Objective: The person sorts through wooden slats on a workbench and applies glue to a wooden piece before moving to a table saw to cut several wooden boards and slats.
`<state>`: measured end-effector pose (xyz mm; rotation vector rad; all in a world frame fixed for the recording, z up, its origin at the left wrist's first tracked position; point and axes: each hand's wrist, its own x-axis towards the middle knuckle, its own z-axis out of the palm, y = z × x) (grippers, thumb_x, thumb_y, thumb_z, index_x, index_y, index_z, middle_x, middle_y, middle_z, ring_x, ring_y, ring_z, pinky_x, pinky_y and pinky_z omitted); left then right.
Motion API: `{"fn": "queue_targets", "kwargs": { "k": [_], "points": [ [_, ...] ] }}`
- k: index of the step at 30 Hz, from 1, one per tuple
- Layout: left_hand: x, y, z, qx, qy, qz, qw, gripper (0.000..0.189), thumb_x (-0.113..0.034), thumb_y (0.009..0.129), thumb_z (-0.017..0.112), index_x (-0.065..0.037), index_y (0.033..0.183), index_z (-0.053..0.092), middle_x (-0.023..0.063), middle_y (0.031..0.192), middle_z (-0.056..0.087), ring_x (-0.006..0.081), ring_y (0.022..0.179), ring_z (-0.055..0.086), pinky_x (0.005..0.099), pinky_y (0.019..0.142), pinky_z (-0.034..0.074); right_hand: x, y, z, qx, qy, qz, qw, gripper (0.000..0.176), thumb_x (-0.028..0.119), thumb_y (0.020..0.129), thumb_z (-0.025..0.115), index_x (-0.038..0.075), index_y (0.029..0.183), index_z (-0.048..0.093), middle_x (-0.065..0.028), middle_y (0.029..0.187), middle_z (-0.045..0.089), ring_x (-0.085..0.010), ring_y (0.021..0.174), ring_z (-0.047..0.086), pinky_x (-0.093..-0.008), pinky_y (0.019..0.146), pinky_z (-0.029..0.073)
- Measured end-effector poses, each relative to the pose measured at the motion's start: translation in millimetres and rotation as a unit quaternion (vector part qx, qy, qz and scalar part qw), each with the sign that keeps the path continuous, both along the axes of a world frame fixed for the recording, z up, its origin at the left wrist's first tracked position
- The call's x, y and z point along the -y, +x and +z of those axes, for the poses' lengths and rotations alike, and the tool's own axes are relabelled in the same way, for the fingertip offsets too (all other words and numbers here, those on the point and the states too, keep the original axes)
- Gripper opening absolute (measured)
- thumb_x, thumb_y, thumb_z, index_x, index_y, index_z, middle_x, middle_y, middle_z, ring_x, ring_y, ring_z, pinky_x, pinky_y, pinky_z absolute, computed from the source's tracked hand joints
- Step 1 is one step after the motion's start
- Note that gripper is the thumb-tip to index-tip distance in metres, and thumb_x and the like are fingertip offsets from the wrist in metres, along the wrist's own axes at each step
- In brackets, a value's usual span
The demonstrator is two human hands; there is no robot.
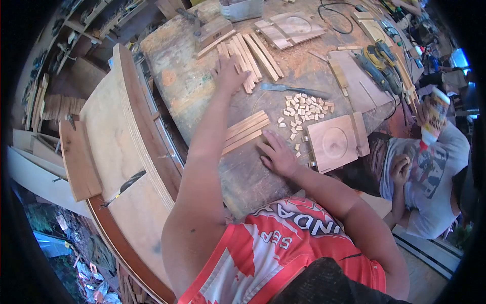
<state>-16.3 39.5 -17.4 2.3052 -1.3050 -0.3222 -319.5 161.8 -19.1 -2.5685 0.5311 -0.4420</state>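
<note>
My left hand reaches to a pile of thin wooden strips, its fingers apart against the pile's left edge and its thumb over the near ends. Closer to me, my right hand rests on the workbench with spread fingers. The fingertips are next to a short row of wooden strips lying side by side. A chisel-like tool with a flat blade lies beyond the row. Right of it is a heap of small wooden blocks.
A square wooden panel with a circle lies right of my hand; a similar panel is at the back. Power sanders sit at the right. A co-worker holds a bottle. A plywood piece stands left of the bench.
</note>
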Motion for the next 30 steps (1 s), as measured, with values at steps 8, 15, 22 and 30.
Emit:
{"fn": "queue_targets", "kwargs": {
  "k": [8, 15, 22, 30],
  "points": [
    [5.3, -0.5, 6.0, 0.015, -0.014, -0.032, 0.999, 0.084, -0.049, 0.080, 0.075, -0.021, 0.151, 0.041, 0.0211, 0.164, 0.017, 0.0368, 0.153, 0.013, 0.0609, 0.120, 0.008, 0.3, -1.5, 5.2, 0.002, 0.011, 0.006, 1.000, 0.057, 0.017, 0.082, 0.073, 0.010, 0.134, 0.052, -0.0227, 0.152, 0.036, -0.0429, 0.138, 0.039, -0.0511, 0.117, 0.033],
    [31.3, -33.7, 19.4, 0.063, 0.068, -0.030, 0.995, 0.077, -0.055, 0.083, 0.068, -0.019, 0.147, 0.046, 0.0202, 0.164, 0.017, 0.0384, 0.153, 0.012, 0.0700, 0.116, 0.007, 1.3, -2.2, 8.4, -0.011, -0.003, 0.002, 1.000, 0.056, 0.018, 0.084, 0.071, 0.009, 0.135, 0.051, -0.0238, 0.152, 0.036, -0.0427, 0.139, 0.038, -0.0511, 0.117, 0.032],
    [33.1, -30.1, 13.3, 0.079, -0.015, -0.052, 0.995, 0.071, -0.046, 0.086, 0.070, -0.020, 0.147, 0.046, 0.0219, 0.163, 0.019, 0.0400, 0.152, 0.015, 0.0656, 0.118, 0.010, 1.7, -5.0, 5.3, -0.013, 0.014, 0.006, 1.000, 0.057, 0.021, 0.086, 0.069, 0.010, 0.138, 0.049, -0.0238, 0.152, 0.035, -0.0418, 0.142, 0.035, -0.0514, 0.118, 0.031],
    [51.0, -7.3, 22.1, 0.187, -0.097, -0.334, 0.919, 0.033, -0.015, 0.090, 0.066, -0.020, 0.122, 0.064, 0.0049, 0.146, 0.051, 0.0306, 0.144, 0.037, 0.0556, 0.119, 0.025, 4.2, -5.7, -0.7, -0.025, 0.005, 0.009, 1.000, 0.057, 0.022, 0.086, 0.068, 0.009, 0.138, 0.049, -0.0236, 0.154, 0.033, -0.0415, 0.142, 0.035, -0.0509, 0.119, 0.031]
  ]
}}
